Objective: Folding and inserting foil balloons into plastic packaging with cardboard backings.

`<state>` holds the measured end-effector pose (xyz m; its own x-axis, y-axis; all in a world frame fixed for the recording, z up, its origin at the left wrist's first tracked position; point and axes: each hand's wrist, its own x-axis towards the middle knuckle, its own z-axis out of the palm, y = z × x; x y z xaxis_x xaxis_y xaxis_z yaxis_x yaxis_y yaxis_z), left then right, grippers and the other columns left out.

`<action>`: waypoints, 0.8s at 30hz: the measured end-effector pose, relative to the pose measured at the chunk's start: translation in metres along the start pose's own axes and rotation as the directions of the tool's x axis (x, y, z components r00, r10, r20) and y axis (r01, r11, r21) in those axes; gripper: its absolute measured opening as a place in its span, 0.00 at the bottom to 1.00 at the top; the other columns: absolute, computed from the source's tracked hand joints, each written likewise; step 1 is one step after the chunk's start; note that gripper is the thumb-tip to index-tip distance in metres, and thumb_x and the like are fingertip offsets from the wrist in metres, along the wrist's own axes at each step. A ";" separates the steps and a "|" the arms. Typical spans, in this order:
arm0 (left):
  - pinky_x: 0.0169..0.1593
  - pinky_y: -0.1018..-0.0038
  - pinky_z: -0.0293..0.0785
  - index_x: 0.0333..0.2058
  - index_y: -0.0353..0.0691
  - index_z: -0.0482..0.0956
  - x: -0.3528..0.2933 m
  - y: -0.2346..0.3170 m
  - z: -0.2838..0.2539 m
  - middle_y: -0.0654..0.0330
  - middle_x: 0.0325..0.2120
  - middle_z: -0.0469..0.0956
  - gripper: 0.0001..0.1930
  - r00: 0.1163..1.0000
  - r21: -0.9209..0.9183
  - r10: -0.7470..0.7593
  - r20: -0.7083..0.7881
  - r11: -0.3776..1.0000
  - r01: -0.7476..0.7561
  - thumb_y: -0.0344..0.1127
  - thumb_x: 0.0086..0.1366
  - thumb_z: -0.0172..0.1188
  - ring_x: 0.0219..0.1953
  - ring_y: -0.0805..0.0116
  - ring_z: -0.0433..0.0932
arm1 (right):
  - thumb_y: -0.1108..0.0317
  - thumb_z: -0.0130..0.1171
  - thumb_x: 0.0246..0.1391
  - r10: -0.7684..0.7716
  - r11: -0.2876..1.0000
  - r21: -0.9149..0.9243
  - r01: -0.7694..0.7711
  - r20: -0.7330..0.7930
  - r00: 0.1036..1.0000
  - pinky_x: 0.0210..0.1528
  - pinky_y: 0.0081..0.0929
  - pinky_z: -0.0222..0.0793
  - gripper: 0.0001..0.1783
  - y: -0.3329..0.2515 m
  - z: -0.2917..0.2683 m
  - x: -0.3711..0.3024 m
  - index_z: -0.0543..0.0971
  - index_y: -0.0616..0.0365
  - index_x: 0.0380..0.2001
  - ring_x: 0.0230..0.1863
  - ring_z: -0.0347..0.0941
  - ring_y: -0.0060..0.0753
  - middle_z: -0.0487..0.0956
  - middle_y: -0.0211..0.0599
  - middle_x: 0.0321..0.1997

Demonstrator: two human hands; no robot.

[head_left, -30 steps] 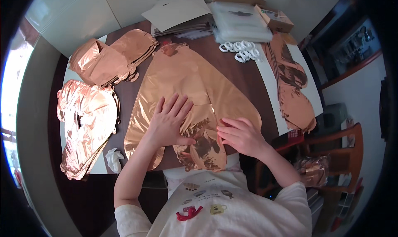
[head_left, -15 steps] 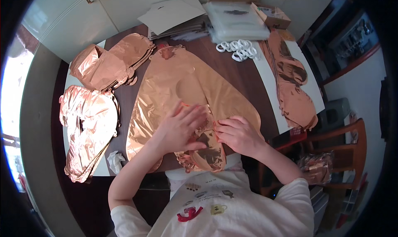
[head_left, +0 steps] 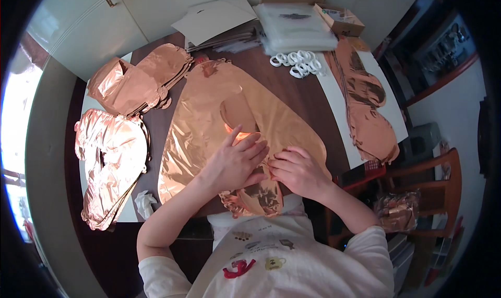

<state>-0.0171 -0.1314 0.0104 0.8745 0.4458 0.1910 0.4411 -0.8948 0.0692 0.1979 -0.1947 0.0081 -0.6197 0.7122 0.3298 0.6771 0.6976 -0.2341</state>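
A large copper-coloured foil balloon (head_left: 195, 126) lies flat and uninflated over the middle of the table. On it rests a narrower, folded foil balloon (head_left: 261, 199), whose lower end reaches the table's near edge. My left hand (head_left: 237, 159) lies across the folded one, fingers spread and slightly bent, pressing the foil. Close to its right, my right hand (head_left: 298, 171) has its fingers curled in, pinching the folded balloon's right edge. Part of the foil beneath both hands is hidden.
Flat foil balloons are stacked at the left (head_left: 112, 162), far left (head_left: 138, 79) and right (head_left: 365, 105). White rings (head_left: 298, 63), plastic bags (head_left: 297, 29), white cards (head_left: 216, 19) and a small box (head_left: 339, 20) lie at the back. A crumpled tissue (head_left: 145, 203) sits near left.
My left hand has shifted slightly right, its fingers bending more over the foil. A shiny strip of foil now shows above that hand. The right hand stays almost in place.
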 end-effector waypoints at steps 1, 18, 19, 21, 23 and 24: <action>0.65 0.52 0.52 0.50 0.43 0.75 0.000 0.001 0.001 0.65 0.51 0.72 0.27 1.000 -0.002 -0.017 -0.007 1.000 0.017 0.57 0.60 0.53 0.59 0.68 0.65 | 0.65 0.62 0.44 -0.002 1.000 -0.002 0.002 0.016 1.000 0.57 0.35 0.62 0.12 0.000 0.000 0.000 0.81 0.57 0.34 0.49 0.71 0.29 0.79 0.27 0.40; 0.62 0.58 0.57 0.48 0.50 0.76 -0.007 0.005 0.010 0.60 0.53 0.71 0.24 0.998 -0.029 -0.002 -0.063 1.000 0.000 0.56 0.57 0.55 0.60 0.63 0.63 | 0.70 0.58 0.43 0.034 0.999 0.005 -0.034 0.063 0.997 0.61 0.39 0.58 0.17 -0.003 -0.002 -0.009 0.81 0.57 0.40 0.51 0.70 0.30 0.78 0.29 0.46; 0.62 0.57 0.58 0.47 0.51 0.76 -0.008 0.005 0.009 0.60 0.52 0.71 0.25 0.997 -0.039 0.000 -0.077 0.999 -0.003 0.59 0.57 0.54 0.58 0.64 0.65 | 0.71 0.58 0.42 0.026 1.000 0.008 -0.027 0.075 0.997 0.62 0.40 0.57 0.18 -0.003 -0.003 -0.009 0.80 0.57 0.41 0.52 0.70 0.31 0.78 0.30 0.47; 0.61 0.56 0.58 0.47 0.50 0.75 -0.008 0.005 0.009 0.59 0.52 0.71 0.27 0.997 -0.032 0.010 -0.078 0.999 -0.012 0.61 0.56 0.54 0.58 0.63 0.65 | 0.71 0.58 0.40 0.005 1.000 -0.006 -0.005 0.105 0.994 0.62 0.41 0.57 0.20 -0.002 -0.007 -0.011 0.80 0.57 0.42 0.53 0.69 0.31 0.77 0.30 0.48; 0.61 0.56 0.58 0.48 0.49 0.75 -0.008 0.004 0.009 0.59 0.52 0.71 0.29 0.997 -0.024 0.018 -0.077 1.000 -0.020 0.63 0.54 0.54 0.58 0.63 0.65 | 0.71 0.58 0.38 -0.016 1.000 -0.017 0.018 0.136 0.991 0.62 0.43 0.57 0.22 -0.003 -0.011 -0.013 0.80 0.57 0.42 0.53 0.69 0.32 0.77 0.31 0.49; 0.61 0.56 0.58 0.49 0.48 0.74 -0.008 0.003 0.008 0.58 0.53 0.71 0.31 0.997 -0.029 0.021 -0.072 0.999 -0.023 0.63 0.53 0.55 0.58 0.62 0.65 | 0.71 0.58 0.37 -0.024 1.000 0.008 0.023 0.140 0.990 0.62 0.43 0.57 0.23 -0.003 -0.014 -0.013 0.80 0.56 0.43 0.54 0.69 0.32 0.77 0.31 0.50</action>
<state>-0.0211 -0.1377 0.0014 0.8669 0.4238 0.2625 0.4143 -0.9053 0.0933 0.2094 -0.2077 0.0171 -0.6853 0.6991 0.2039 0.6594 0.7145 -0.2336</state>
